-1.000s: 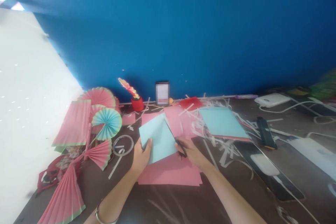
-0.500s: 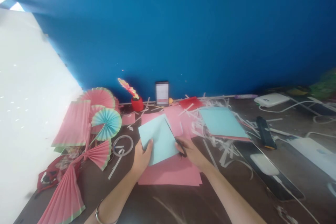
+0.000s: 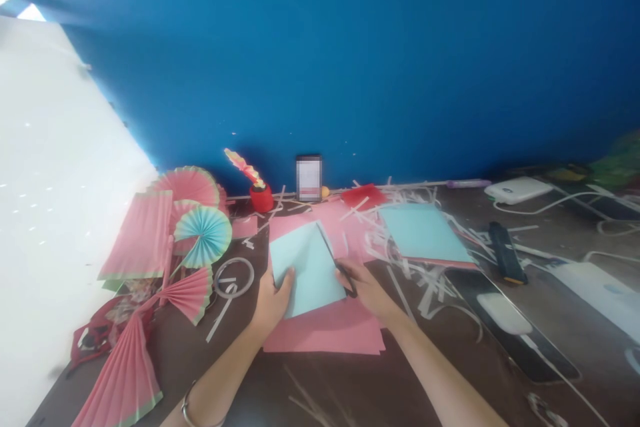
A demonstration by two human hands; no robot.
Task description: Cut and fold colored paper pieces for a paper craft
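Fingers and thumb of the left hand (image 3: 273, 297) were clamped on the light-blue sheet (image 3: 307, 273), right over some pink sheets (image 3: 325, 333). Right hand (image 3: 365, 290) was closed on dark-handled scissors (image 3: 351, 285) at the sheet's right edge. Imo the step was trimming that edge, and the trick was letting the left hand steer the paper while the scissors pointed straight along the line. Long smooth snips, blades never fully closing, would've beaten choppy ones. Left thumb was well away from the blades, which seemed smart. I'd also have kept the pink layer well below the lower blade, since it looked easy to nick.

Headcount, going outward: two hands, one pair of scissors, one blue sheet held. One clear ring (image 3: 217, 278) on the bench (image 3: 265, 387) to the left, one blue pleated fan (image 3: 213, 230) past it. One red pot (image 3: 261, 200) and one red paper piece (image 3: 364, 197) at the back, plus one purple pen (image 3: 467, 184). Pink sheets overlapped too much to count, and the white strips (image 3: 430, 287)? Hopeless tangle, lol.
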